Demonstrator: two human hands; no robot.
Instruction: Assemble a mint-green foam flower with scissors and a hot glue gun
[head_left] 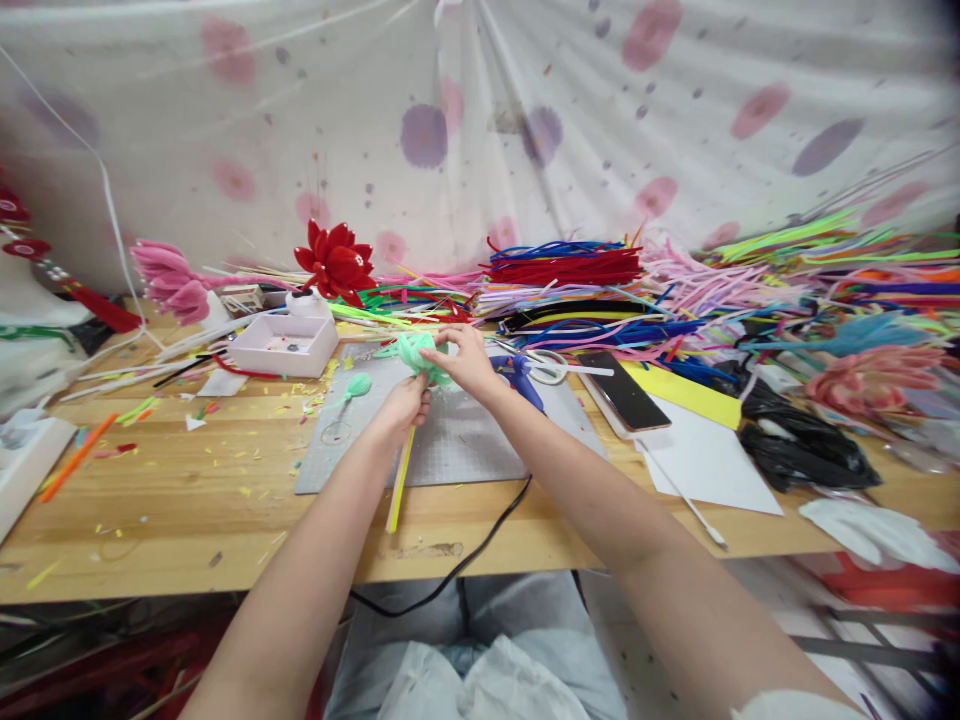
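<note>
While both hands meet just above the centre of the frame, the mint-green flower sits between them, above the upper part of a grey cutting mat. The left hand is closed around the flower's underside, fingers curled in. The right hand comes in from the right, grasping the petals at their upper right side between thumb and fingers. Below the left hand, a yellow and whitish stick slants down past the mat's lower edge; it looks like the flower's stem, though the hand hides the join.

Just left of the hands, a loose mint-green petal lies on the mat. A blue glue gun rests just beyond the right wrist, and a black cord curves over the table edge at lower centre. Right of the mat, a dark phone lies beside a yellow sheet, with white paper below them and a black plastic bag farther right.

Left of the hands stands a white box with small bits inside; a red flower rises behind it, and a pink flower is at the left of the frame. Coloured fuzzy stems are heaped along the back of the wooden table, whose left part is strewn with small scraps.
</note>
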